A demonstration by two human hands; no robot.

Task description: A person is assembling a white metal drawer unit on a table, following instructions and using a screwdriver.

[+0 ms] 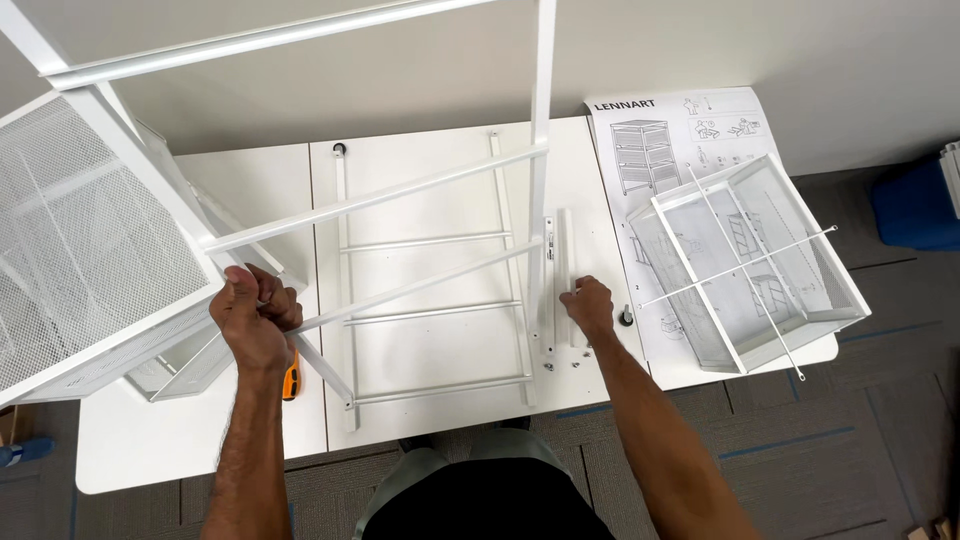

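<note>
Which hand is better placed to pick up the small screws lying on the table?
The right hand, probably. It rests on the table beside the screws, with fingers free. The left hand grips the white frame bar, farther away.

My left hand [252, 322] on the frame rail [150, 190], mesh basket [70, 230] left of it, ladder frame [430, 290] flat on the table [130, 440], my right hand [588, 306] beside loose rails [556, 270], instruction sheet [660, 125] right (second mesh basket [750, 265] atop it).
</note>
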